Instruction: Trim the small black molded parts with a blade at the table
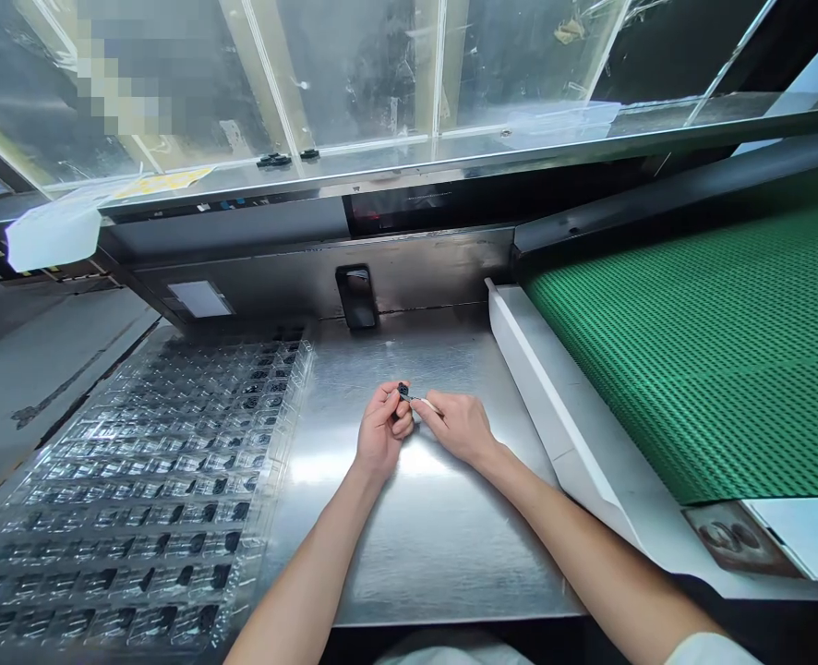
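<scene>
Pinched in the fingers of my left hand is a small black part. My right hand is closed around a slim tool with a pale handle, whose thin tip meets or nearly meets the part. Most of the handle is hidden by my fingers, so I cannot tell its exact kind. Both hands are close together above a shiny metal table. To their left lies a clear plastic tray with rows of pockets, several holding black parts.
A phone-like black device leans against the metal back wall. A white guard rail borders the table on the right, beside a green conveyor belt. Above the back wall runs a ledge with papers hanging over its left end.
</scene>
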The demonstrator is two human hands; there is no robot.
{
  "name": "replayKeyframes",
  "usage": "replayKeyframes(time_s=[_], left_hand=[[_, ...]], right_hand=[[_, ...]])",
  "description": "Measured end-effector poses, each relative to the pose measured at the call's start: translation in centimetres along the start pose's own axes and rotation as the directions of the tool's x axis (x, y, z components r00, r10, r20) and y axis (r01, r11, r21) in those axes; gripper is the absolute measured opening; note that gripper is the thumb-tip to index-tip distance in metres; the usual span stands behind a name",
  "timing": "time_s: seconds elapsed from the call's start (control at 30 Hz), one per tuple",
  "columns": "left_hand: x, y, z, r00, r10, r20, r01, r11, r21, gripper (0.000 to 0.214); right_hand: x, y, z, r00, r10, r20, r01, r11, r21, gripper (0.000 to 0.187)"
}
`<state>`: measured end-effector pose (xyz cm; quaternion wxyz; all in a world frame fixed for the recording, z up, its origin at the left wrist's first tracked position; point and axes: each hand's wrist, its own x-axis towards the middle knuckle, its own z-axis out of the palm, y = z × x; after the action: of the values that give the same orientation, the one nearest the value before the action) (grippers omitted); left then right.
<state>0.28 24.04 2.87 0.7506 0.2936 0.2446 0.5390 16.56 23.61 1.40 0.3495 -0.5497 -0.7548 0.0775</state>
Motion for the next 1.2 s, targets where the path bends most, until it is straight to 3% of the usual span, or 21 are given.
replayKeyframes(time_s=[0.53, 0.77, 1.03, 1.2], left_hand=[[0.04, 0.0, -0.12, 1.0, -0.005, 0.012, 0.006, 1.0, -0.016, 0.032], [0.19, 0.15, -0.2, 0.999, -0.003, 0.032, 0.004, 0.999, -0.034, 0.029], [-0.19, -0.39, 0.55, 0.994, -0.106, 0.028, 0.104, 0.993, 0.053, 0.041], [-0.05, -0.63, 0.65, 0.994, -0.108, 0.024, 0.103, 0.984, 0.143, 0.042]], right_hand=[[0.0, -0.05, 0.1, 1.0, 0.009, 0.0, -0.009, 1.0, -0.002, 0.065], [0.24, 0.1, -0.39, 0.997, 0.052, -0.063, -0.049, 0.998, 0.049, 0.066], [0.27, -0.66, -0.49, 0.993, 0.02, -0.12, 0.01, 0.969, 0.246, 0.047], [0.34, -0.31, -0.56, 0.989, 0.028, -0.144, 0.015, 0.957, 0.29, 0.038]])
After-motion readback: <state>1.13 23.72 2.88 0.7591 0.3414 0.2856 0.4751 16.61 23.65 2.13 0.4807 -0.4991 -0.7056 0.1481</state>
